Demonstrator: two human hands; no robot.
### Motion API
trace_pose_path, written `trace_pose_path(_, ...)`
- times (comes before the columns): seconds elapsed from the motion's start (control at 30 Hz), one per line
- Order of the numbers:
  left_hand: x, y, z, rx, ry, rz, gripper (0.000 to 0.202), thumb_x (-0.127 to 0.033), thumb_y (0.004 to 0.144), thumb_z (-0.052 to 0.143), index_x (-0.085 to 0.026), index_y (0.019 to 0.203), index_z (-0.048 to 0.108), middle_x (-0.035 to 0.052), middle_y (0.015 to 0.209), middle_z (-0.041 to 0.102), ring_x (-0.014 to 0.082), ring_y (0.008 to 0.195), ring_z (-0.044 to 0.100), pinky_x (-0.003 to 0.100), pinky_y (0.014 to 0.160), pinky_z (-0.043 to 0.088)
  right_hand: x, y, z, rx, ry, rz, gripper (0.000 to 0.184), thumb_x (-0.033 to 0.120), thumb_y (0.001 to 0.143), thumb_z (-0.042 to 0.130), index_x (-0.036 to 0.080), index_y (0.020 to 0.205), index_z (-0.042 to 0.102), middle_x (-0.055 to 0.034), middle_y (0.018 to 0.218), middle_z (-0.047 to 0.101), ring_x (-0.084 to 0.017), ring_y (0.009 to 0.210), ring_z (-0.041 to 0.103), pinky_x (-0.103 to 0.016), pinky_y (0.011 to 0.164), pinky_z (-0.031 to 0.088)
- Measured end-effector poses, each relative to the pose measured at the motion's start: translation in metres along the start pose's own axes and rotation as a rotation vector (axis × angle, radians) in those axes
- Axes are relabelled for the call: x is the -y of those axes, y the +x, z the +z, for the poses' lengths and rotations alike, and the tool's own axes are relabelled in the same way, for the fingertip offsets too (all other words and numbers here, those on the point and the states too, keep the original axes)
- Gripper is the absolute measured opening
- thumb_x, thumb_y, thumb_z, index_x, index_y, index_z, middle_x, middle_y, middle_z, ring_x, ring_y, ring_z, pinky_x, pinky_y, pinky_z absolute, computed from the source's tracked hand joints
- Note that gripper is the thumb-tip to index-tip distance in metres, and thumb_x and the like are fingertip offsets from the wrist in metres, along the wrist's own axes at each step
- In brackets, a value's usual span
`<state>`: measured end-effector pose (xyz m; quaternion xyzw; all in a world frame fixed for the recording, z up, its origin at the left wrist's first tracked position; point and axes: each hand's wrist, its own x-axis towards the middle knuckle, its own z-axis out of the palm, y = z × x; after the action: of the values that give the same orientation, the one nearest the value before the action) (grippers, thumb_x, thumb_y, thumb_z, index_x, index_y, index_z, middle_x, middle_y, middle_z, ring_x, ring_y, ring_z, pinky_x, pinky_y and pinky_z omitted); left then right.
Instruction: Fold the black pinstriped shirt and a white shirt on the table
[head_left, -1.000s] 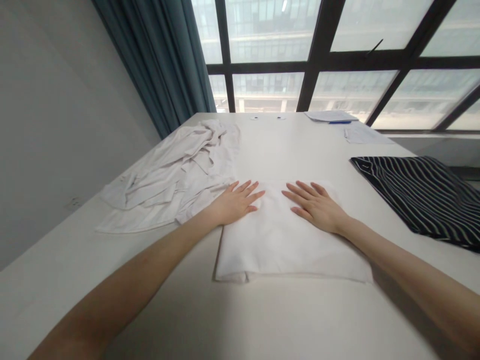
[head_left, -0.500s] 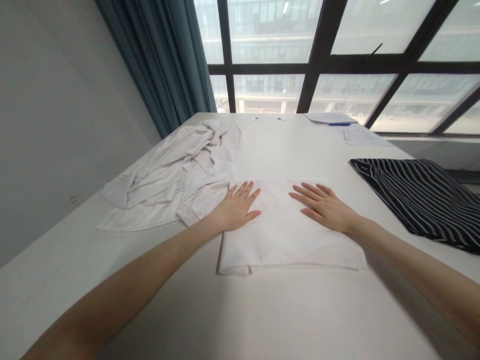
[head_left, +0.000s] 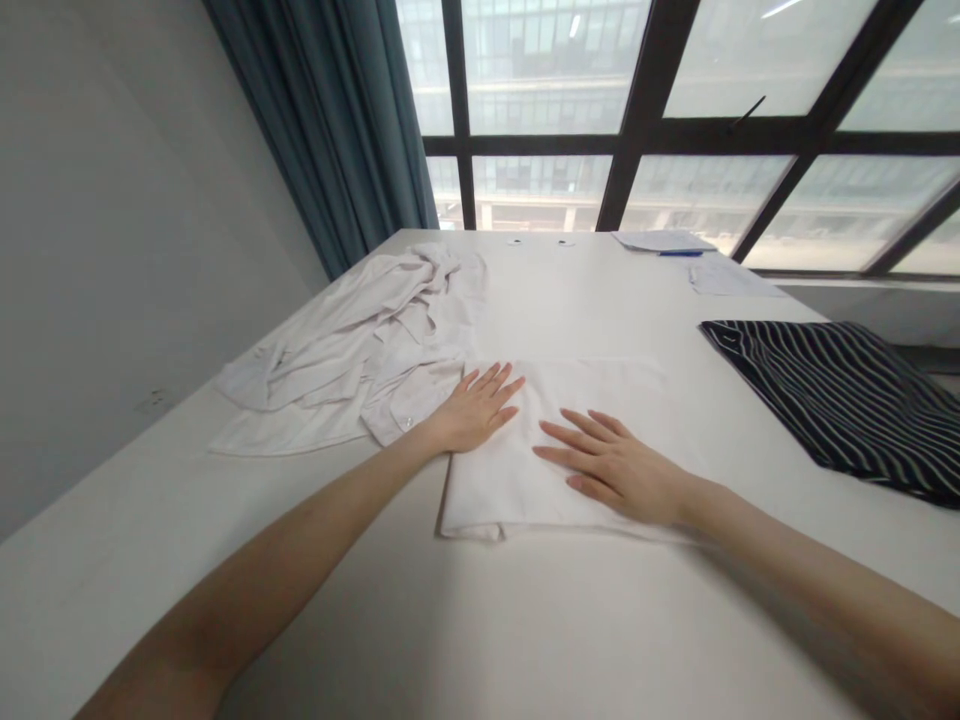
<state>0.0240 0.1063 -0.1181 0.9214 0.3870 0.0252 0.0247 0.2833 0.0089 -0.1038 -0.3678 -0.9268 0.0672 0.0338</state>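
Note:
A folded white garment lies flat as a rough rectangle on the white table in front of me. Its near edge shows stacked layers, with a small fold at the left corner. My left hand rests open on its left side, fingers pointing away from me and to the right. Over its right half lies my right hand, open with spread fingers pointing left. Neither hand grips anything. Just left of my left hand is a crumpled pile of white clothing, close against the folded garment.
A black garment with white stripes lies at the table's right edge. Papers and a blue pen are at the far right corner. Beyond the white table stand a blue curtain and windows; a grey wall is at left.
My right hand has slid toward me and to the left across the folded garment. The left hand stays in nearly the same place. The view has shifted slightly.

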Motion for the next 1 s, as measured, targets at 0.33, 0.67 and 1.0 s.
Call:
trace_pose_path(0.33, 0.004, -0.004, -0.001, -0.088, 0.084, 0.014, 0.049, -0.03, 0.103, 0.019, -0.022, 0.15, 0.032, 0.0066, 0.159, 0.026, 0.021, 0.148, 0.021, 0.047, 0.118, 0.019, 0.018, -0.046, 0.004, -0.03, 0.04, -0.049, 0.051, 0.043, 0.099, 0.044, 0.041, 0.148, 0.033, 0.0042, 0.155, 0.036, -0.023, 0.147, 0.02, -0.053, 0.115, 0.026)
trace_pose_path(0.67, -0.053, -0.023, -0.001, -0.082, 0.067, 0.19, 0.057, -0.048, 0.102, 0.026, -0.014, 0.148, 0.032, 0.0165, 0.157, 0.028, 0.0249, 0.147, 0.024, 0.04, 0.117, 0.022, 0.016, -0.043, 0.003, -0.157, 0.261, 0.11, 0.036, 0.034, 0.1, 0.04, 0.032, 0.13, 0.059, -0.0008, 0.138, 0.059, -0.02, 0.136, 0.043, -0.043, 0.112, 0.037)
trace_pose_path(1.0, -0.056, -0.024, -0.004, -0.002, 0.036, 0.226, 0.072, -0.063, 0.097, 0.027, -0.017, 0.152, 0.024, 0.0168, 0.16, 0.019, 0.0276, 0.149, 0.015, 0.048, 0.117, 0.015, 0.005, -0.052, 0.016, -0.26, -0.048, 0.403, 0.046, 0.043, 0.099, 0.038, 0.03, 0.141, 0.048, -0.004, 0.149, 0.047, -0.027, 0.141, 0.035, -0.054, 0.11, 0.034)
